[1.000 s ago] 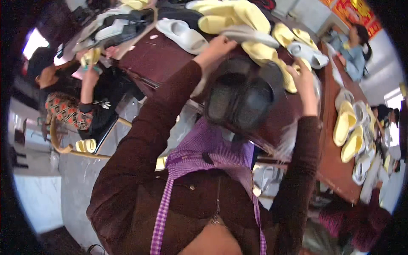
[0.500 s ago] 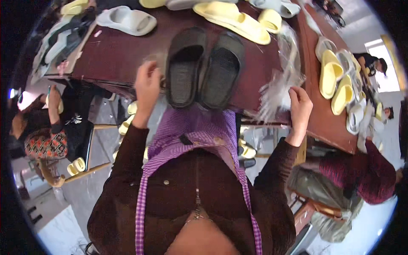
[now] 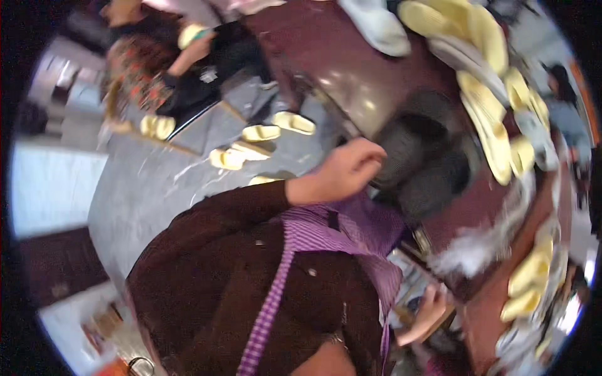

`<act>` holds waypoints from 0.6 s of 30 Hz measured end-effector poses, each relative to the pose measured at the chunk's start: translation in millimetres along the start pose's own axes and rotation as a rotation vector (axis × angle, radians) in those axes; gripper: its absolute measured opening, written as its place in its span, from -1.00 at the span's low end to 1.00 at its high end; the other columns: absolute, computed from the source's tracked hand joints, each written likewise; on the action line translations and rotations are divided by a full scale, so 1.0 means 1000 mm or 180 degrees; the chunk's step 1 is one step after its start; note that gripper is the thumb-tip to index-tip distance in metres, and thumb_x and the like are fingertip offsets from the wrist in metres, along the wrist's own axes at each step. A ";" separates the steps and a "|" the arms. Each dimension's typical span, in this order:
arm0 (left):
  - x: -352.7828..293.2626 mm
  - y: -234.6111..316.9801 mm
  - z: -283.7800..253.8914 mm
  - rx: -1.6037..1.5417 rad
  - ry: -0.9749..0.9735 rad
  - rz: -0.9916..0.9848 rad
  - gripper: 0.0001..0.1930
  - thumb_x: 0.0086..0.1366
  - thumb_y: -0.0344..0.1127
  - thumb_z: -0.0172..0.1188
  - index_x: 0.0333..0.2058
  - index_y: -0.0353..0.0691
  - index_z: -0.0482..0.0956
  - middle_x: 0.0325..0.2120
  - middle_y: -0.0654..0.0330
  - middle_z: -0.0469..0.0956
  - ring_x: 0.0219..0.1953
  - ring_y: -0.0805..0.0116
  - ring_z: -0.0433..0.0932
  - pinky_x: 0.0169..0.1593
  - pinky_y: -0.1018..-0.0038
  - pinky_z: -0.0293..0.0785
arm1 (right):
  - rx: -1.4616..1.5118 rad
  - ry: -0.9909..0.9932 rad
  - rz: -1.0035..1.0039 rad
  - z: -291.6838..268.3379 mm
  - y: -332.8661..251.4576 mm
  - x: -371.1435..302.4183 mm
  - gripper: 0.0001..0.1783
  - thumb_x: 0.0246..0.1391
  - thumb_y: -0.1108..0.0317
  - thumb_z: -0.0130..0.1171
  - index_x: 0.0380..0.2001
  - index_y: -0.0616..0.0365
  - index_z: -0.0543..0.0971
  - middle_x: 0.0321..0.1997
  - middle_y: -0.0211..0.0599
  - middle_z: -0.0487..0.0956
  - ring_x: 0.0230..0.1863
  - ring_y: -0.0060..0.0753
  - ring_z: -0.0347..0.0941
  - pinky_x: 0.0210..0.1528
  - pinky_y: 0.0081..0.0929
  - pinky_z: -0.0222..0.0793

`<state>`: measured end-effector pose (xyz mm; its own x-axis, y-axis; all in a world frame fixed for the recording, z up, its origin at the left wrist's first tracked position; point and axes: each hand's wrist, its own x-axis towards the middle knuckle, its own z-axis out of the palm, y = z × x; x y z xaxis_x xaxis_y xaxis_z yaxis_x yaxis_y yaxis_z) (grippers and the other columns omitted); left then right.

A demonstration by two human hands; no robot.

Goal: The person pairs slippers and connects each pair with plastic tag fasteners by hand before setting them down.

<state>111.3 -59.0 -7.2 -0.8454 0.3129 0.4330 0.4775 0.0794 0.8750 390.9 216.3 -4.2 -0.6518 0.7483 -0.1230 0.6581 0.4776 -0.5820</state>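
A pair of black slide sandals lies side by side on the dark red table, soles down: the left slide (image 3: 401, 153) and the right slide (image 3: 437, 183). My left hand (image 3: 342, 172) hovers by the table's near edge, next to the left slide's heel end. Its fingers are loosely bent, with a gap at the thumb and nothing seen between them. Lower right, my right hand (image 3: 429, 311) hangs apart from the slides, past the table's edge. Motion blurs it, but its fingers look spread and hold nothing I can see.
Yellow slides (image 3: 486, 122) and a pale grey slide (image 3: 376, 28) lie along the table's far side. Clear plastic bags (image 3: 473, 247) are heaped right of the black pair. Several yellow slides (image 3: 293, 123) are on the grey floor (image 3: 182, 166). A seated person (image 3: 141, 75) holds a yellow slide at upper left.
The whole view has swung toward the left, so the table now sits at upper right. My right hand has lowered away from the plastic bags. The black pair stays on the table.
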 end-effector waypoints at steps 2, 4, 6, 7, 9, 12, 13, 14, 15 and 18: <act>0.001 0.005 -0.001 0.0157 0.0033 0.0078 -0.85 0.13 -0.46 0.08 -0.28 -0.30 0.45 -0.43 0.07 0.43 -0.40 0.21 0.48 -0.32 0.43 0.41 | 0.0322 0.0153 -0.0664 0.022 -0.004 -0.015 -0.66 0.06 0.16 0.15 -0.39 0.30 0.50 -0.50 -0.31 0.51 -0.54 -0.49 0.36 -0.54 -0.52 0.26; -0.001 0.011 0.004 -0.0115 -0.0354 0.0249 -0.82 0.15 -0.47 0.07 -0.23 -0.29 0.43 -0.41 0.10 0.42 -0.39 0.22 0.47 -0.31 0.45 0.38 | 0.0707 -0.0109 -0.0371 0.035 -0.014 -0.019 -0.68 0.08 0.17 0.13 -0.42 0.28 0.48 -0.51 -0.31 0.49 -0.55 -0.52 0.34 -0.54 -0.53 0.23; -0.003 0.015 0.011 -0.0152 -0.0338 0.0227 -0.82 0.15 -0.47 0.07 -0.23 -0.29 0.42 -0.42 0.10 0.42 -0.39 0.22 0.47 -0.32 0.44 0.38 | 0.1362 -0.0418 0.0455 0.040 -0.021 -0.020 -0.71 0.11 0.20 0.09 -0.48 0.23 0.44 -0.53 -0.32 0.44 -0.57 -0.58 0.28 -0.56 -0.56 0.18; -0.004 0.016 0.014 -0.0227 -0.0377 0.0224 -0.82 0.15 -0.46 0.06 -0.24 -0.29 0.42 -0.42 0.10 0.42 -0.38 0.21 0.47 -0.32 0.43 0.39 | 0.1346 -0.0450 0.0434 0.042 -0.025 -0.019 -0.71 0.11 0.20 0.09 -0.48 0.23 0.44 -0.53 -0.32 0.44 -0.57 -0.58 0.28 -0.56 -0.56 0.18; -0.004 0.020 0.019 -0.0302 -0.0419 0.0202 -0.82 0.16 -0.46 0.06 -0.24 -0.29 0.42 -0.42 0.10 0.42 -0.38 0.21 0.47 -0.33 0.42 0.39 | 0.1739 -0.0466 0.0619 0.050 -0.032 -0.021 -0.76 0.13 0.26 0.05 -0.49 0.22 0.41 -0.54 -0.34 0.41 -0.57 -0.59 0.24 -0.52 -0.59 0.15; -0.004 0.027 0.028 -0.0362 -0.0875 0.0267 -0.83 0.16 -0.42 0.07 -0.26 -0.29 0.41 -0.42 0.09 0.42 -0.37 0.18 0.47 -0.33 0.40 0.40 | 0.2297 -0.0626 0.0722 0.057 -0.013 -0.022 -0.81 0.13 0.33 0.02 -0.49 0.21 0.39 -0.55 -0.36 0.39 -0.54 -0.59 0.22 -0.47 -0.61 0.14; -0.004 0.029 0.032 -0.0369 -0.0859 0.0247 -0.83 0.16 -0.42 0.07 -0.26 -0.29 0.41 -0.42 0.09 0.42 -0.37 0.18 0.47 -0.33 0.40 0.40 | 0.2672 -0.0763 0.0715 0.062 0.000 -0.021 -0.83 0.12 0.36 0.01 -0.49 0.21 0.39 -0.54 -0.37 0.39 -0.53 -0.59 0.22 -0.44 -0.61 0.16; -0.004 0.032 0.038 -0.0491 -0.1015 0.0358 -0.84 0.15 -0.40 0.07 -0.28 -0.28 0.43 -0.43 0.08 0.43 -0.36 0.15 0.48 -0.32 0.37 0.40 | 0.3045 -0.0893 0.0710 0.067 0.012 -0.021 -0.86 0.12 0.39 -0.01 -0.49 0.21 0.39 -0.54 -0.37 0.40 -0.51 -0.58 0.23 -0.40 -0.61 0.17; -0.004 0.036 0.045 -0.0628 -0.1206 0.0484 -0.84 0.15 -0.37 0.07 -0.30 -0.28 0.45 -0.43 0.06 0.44 -0.36 0.11 0.49 -0.32 0.34 0.41 | 0.3038 -0.0864 0.0732 0.075 0.028 -0.021 -0.86 0.12 0.39 -0.01 -0.49 0.21 0.39 -0.54 -0.37 0.40 -0.51 -0.58 0.23 -0.40 -0.61 0.17; -0.009 0.040 0.069 -0.0952 -0.1735 0.0594 -0.84 0.13 -0.32 0.08 -0.35 -0.28 0.48 -0.46 0.03 0.47 -0.36 0.07 0.50 -0.32 0.30 0.41 | 0.2397 -0.0886 -0.0053 0.082 0.036 -0.030 -0.88 0.09 0.41 0.02 -0.49 0.19 0.40 -0.54 -0.40 0.39 -0.47 -0.55 0.25 -0.33 -0.61 0.20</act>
<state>154.4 6.9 9.2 -0.4743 0.7377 0.4805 0.4510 -0.2652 0.8522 403.4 173.4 -87.3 -0.7948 0.5541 -0.2475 0.2811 -0.0253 -0.9593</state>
